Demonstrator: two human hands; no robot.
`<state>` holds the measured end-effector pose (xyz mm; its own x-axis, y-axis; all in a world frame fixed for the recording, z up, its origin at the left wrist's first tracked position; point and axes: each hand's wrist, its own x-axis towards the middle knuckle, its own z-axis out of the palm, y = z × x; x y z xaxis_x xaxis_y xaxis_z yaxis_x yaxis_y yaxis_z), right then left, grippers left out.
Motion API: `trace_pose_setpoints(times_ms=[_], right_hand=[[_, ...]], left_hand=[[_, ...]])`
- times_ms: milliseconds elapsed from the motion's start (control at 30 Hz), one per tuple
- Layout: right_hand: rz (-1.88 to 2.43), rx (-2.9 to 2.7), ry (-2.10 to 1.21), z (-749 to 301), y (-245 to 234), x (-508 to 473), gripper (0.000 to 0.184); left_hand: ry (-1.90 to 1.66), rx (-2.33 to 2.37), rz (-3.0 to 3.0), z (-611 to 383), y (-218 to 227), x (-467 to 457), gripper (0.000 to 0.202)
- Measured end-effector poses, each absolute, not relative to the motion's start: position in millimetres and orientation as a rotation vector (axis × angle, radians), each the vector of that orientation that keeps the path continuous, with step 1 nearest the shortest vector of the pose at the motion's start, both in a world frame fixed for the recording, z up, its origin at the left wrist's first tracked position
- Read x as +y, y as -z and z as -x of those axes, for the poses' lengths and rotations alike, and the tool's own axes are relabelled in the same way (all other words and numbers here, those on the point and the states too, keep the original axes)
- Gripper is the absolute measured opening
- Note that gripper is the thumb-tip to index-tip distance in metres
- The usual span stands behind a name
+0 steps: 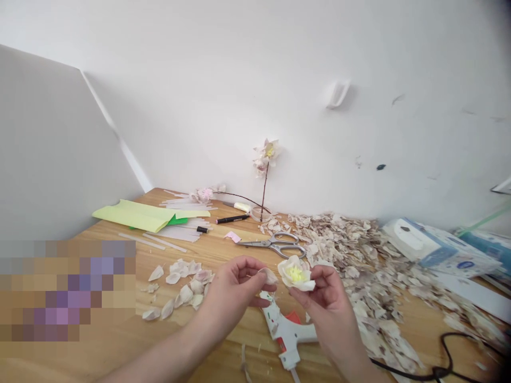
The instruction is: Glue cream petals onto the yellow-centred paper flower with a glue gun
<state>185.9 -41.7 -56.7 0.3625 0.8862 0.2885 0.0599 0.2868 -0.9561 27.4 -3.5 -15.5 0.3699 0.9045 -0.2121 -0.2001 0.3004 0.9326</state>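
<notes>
Between the fingertips of my left hand is a single pale petal, pinched at its edge. My right hand grips a white artificial flower with a yellow centre from below and the side. The petal and the flower are close together but apart. Beneath both hands a white hot glue gun with red parts lies on the wooden table, partly hidden by my right hand. Loose whitish petals are scattered on the table to the left of my left hand.
Silver scissors lie beyond my hands. A big heap of dried petals covers the right side, beside a tissue pack. A flower on a stem stands near the wall. Yellow paper and glue sticks lie left; a black cable right.
</notes>
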Motion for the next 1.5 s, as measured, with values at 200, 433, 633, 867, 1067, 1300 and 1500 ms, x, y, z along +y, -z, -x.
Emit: trace_pose_setpoints(times_ms=[200,433,633,867,1067,1300,1500], right_hand=[[1.19,-1.161,-0.58,-187,63,-48,0.032],[1.1,-1.297,-0.367,-188,69,-48,0.026],[0.998,-1.393,-0.158,-190,71,-46,0.03],[0.938,-1.357,-0.15,-192,73,-44,0.036],[0.908,-1.347,-0.175,-191,72,-43,0.04],[0.939,-1.346,-0.262,-191,76,-45,0.035],[1.005,-1.322,-0.341,-191,77,-48,0.032]], left_hand=[[-0.894,0.876,-0.978,-29,19,-3,0.025],[-0.891,0.917,-1.037,-25,11,-1,0.018],[-0.903,0.935,-1.061,-25,11,-1,0.016],[-0.896,0.949,-1.076,-24,12,-2,0.016],[-0.915,0.94,-1.1,-25,13,-1,0.014],[-0.91,0.924,-1.15,-24,12,-1,0.011],[-0.88,0.927,-1.166,-26,13,-2,0.008]])
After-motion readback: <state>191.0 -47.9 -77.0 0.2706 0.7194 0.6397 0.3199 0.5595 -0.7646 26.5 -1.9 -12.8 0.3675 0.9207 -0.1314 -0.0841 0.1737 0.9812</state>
